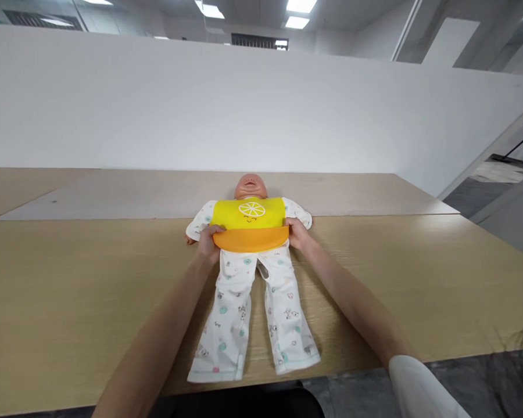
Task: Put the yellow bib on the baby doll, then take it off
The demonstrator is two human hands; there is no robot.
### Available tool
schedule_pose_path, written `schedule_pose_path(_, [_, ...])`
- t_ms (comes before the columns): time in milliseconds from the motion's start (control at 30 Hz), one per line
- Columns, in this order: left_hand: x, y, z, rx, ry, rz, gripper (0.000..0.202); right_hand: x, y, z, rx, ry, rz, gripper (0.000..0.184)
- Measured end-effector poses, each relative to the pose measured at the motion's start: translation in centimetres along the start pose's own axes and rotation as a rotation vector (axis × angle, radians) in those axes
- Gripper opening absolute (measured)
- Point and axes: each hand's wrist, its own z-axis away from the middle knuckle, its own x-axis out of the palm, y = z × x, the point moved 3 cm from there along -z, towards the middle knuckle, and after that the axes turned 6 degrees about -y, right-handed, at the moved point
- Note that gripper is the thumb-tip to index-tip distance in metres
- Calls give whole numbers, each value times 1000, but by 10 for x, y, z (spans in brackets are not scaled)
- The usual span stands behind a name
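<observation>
A baby doll in white patterned pyjamas lies on its back on the wooden table, head away from me. A yellow bib with a lemon-slice print and an orange catch pocket covers its chest. My left hand grips the pocket's left end, with the thumb on top. At the pocket's right end my right hand is closed on the bib's edge. Both hands rest against the doll's sides.
A white partition wall rises behind the table. A second table surface lies further back. The table's right edge drops to a grey floor, and the near edge runs just below the doll's feet.
</observation>
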Motion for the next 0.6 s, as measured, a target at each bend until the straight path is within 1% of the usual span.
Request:
schedule_pose_path(100, [-5,-6,-3,-29,-19,71,11,-6,5,-4,19,1,-2,19])
schedule_pose_path(167, [-5,-8,-2,-48,-32,80,11,-9,7,-5,23,10,-9,20])
schedule_pose_path(267, [-3,-8,1,-74,-45,71,13,-12,10,-5,37,24,-9,21])
schedule_pose_path(433, [-2,-9,7,-82,-33,54,15,-14,14,0,59,44,-2,21])
schedule_pose_path(600, [-1,-10,15,-77,-19,20,14,-12,16,7,58,38,3,27])
